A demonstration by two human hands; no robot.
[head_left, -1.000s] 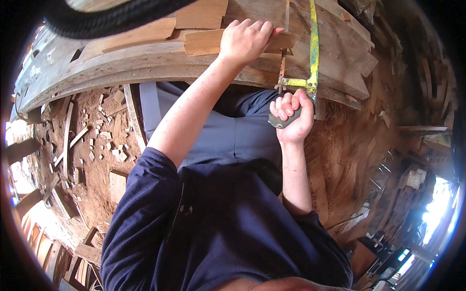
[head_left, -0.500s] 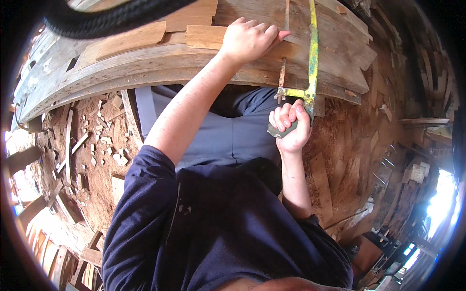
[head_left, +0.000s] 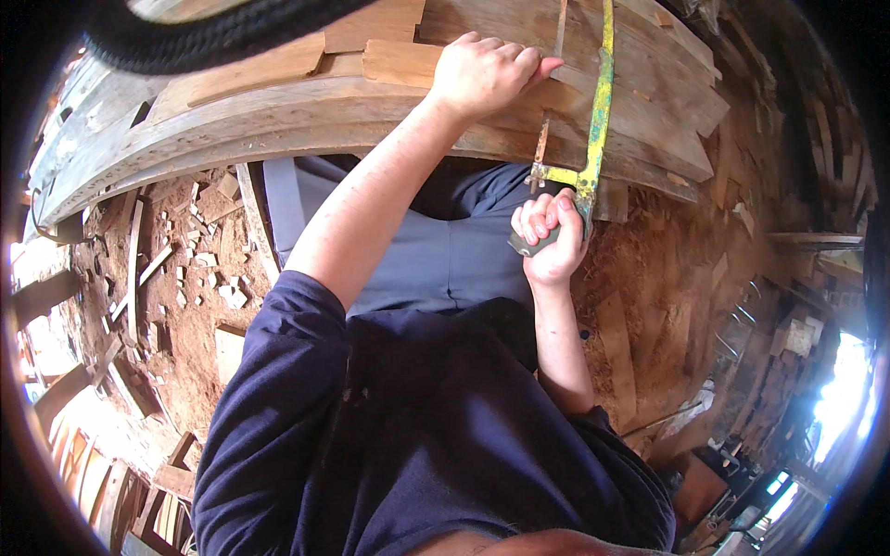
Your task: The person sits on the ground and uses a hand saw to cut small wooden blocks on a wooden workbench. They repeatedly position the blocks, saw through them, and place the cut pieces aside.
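Note:
My right hand (head_left: 553, 239) is wrapped around the dark handle of a hacksaw (head_left: 603, 102), with the thumb uppermost. Its frame is painted yellow-green and worn. The thin, rusty blade (head_left: 542, 139) runs away from me across the bench's front edge, left of the frame. My left hand (head_left: 491, 74) rests on the bench top, knuckles up and fingers curled under, its thumb pointing right close to the blade. Whatever lies beneath those fingers is hidden. A light-brown wood piece (head_left: 400, 63) lies just left of that hand.
The weathered plank bench (head_left: 306, 120) spans the top of the view. More thin boards (head_left: 260, 69) lie on it at the left. Small wood offcuts (head_left: 209, 259) and sawdust cover the floor. A thick black cable (head_left: 213, 42) crosses the upper left. Stacked timber (head_left: 779, 371) stands at right.
The hacksaw has slid slightly away from me and its frame leans a little more to the right. My left hand stays on the bench; the whole view has shifted slightly.

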